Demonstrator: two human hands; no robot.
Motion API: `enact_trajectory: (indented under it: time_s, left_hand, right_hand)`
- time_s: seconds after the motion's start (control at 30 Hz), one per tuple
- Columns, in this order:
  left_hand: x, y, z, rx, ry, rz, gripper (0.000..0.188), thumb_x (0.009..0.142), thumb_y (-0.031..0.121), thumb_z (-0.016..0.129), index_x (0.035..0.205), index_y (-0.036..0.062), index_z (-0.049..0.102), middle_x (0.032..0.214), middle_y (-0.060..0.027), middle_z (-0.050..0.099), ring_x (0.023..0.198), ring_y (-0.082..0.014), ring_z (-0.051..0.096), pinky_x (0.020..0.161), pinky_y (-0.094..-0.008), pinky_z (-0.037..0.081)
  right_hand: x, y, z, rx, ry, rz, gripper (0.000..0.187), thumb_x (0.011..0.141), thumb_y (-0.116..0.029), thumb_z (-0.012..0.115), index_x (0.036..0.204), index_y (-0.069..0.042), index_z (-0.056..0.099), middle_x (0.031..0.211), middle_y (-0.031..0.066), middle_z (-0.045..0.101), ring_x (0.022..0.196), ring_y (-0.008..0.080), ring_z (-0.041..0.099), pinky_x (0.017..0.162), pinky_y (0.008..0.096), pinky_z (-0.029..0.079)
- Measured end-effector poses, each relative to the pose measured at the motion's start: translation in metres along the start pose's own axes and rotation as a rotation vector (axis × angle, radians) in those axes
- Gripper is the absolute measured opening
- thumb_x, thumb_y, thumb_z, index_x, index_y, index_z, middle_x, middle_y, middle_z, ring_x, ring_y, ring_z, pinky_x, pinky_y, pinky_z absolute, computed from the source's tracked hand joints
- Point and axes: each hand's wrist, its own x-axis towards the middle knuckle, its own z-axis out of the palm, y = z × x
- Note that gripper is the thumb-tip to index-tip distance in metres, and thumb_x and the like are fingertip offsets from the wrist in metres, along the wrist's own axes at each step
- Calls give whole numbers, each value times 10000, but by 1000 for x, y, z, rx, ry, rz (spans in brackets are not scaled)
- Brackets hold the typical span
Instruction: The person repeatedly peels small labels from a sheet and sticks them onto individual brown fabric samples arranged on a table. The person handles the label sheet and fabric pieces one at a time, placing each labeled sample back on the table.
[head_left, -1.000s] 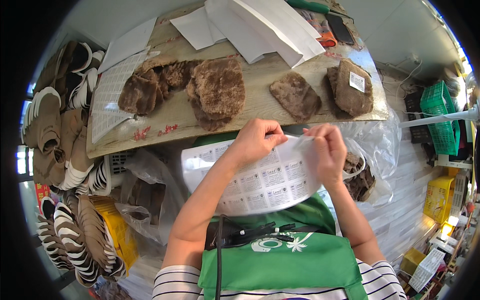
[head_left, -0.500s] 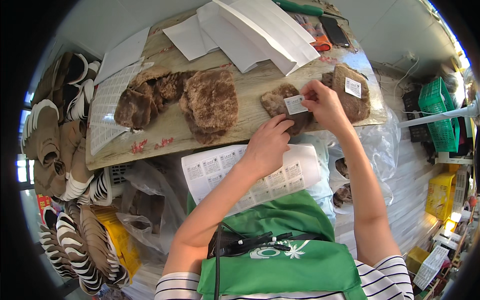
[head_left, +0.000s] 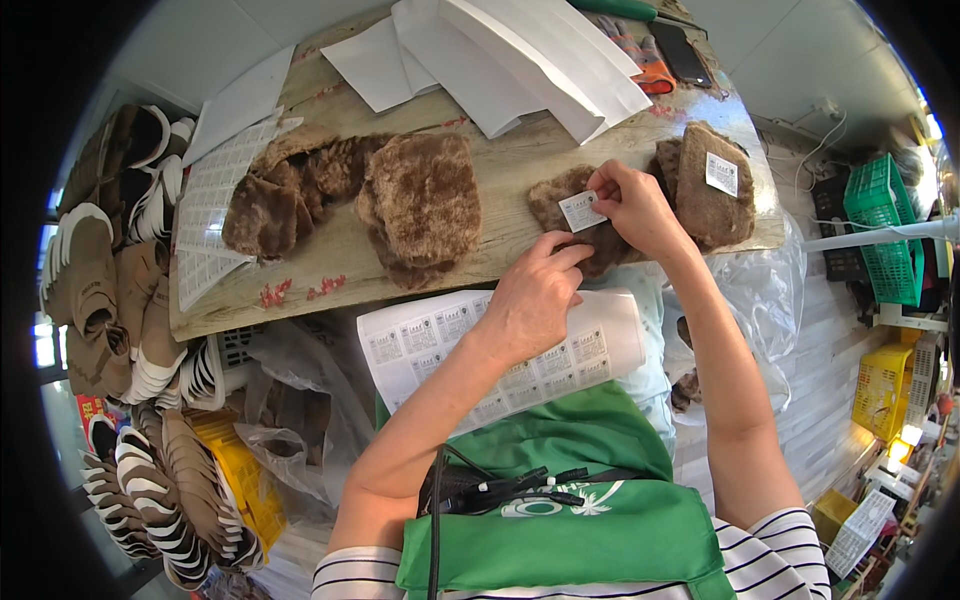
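My right hand (head_left: 640, 212) pinches a small white printed sticker label (head_left: 579, 211) by its right edge, over a brown fur piece (head_left: 550, 192) near the table's front edge. My left hand (head_left: 530, 300) has its fingers stretched out, with the tips beside the lower edge of that fur piece; whether they touch it I cannot tell. Below my left hand, a sheet of sticker labels (head_left: 400, 345) lies curved across my lap. To the right, a stacked fur piece (head_left: 715, 205) bears a similar label on its top.
More brown fur pieces (head_left: 420, 200) lie at the table's left and middle. White papers (head_left: 500, 60), a phone (head_left: 680, 52) and an orange-grey glove (head_left: 652, 76) are at the back. Brown shoes (head_left: 95, 270) are stacked at left; green baskets (head_left: 885, 230) stand at right.
The label in my right hand has shifted slightly left and down and is more tilted. My left fingertips have drawn back slightly. The view has shifted a little.
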Motion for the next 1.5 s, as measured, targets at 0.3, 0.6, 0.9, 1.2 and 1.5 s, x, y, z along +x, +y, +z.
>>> enact_trajectory:
  time_s: [0.3,0.6,0.9,1.2,1.5]
  left_hand:
    - [0,-1,1,16,12,7,113,727,3,737,798,-77,699,1281,-140,639,1236,-329,521,1031,-384,463]
    - [-1,-5,4,52,45,55,137,700,13,751,801,-69,707,1250,-144,655,1200,-334,547,1017,-387,473]
    - [-1,-1,3,15,87,77,146,685,9,767,770,-68,676,1336,-175,581,1188,-361,545,994,-420,486]
    - [1,0,7,100,31,-1,142,721,42,759,796,-56,690,1395,-216,515,1234,-358,498,999,-447,458]
    - [0,2,11,214,7,-7,133,657,-21,664,773,-38,726,1354,-236,545,1182,-312,500,947,-397,448]
  right_hand:
    - [5,-3,-3,-65,-55,27,207,776,37,714,969,28,642,884,182,707,860,318,695,778,394,547]
    - [7,-3,0,-268,-109,-100,319,758,-42,772,1005,13,577,945,199,665,931,407,641,799,469,506]
    - [13,-1,-3,-344,-144,-141,362,742,-88,809,1003,-4,572,954,198,666,956,408,640,801,471,504]
    - [18,-1,-6,-330,-148,-145,382,706,-88,827,989,-1,586,880,163,677,843,339,663,744,418,525]
    - [11,-32,-8,-640,52,33,643,632,-295,907,1088,0,562,925,223,698,970,397,677,804,466,528]
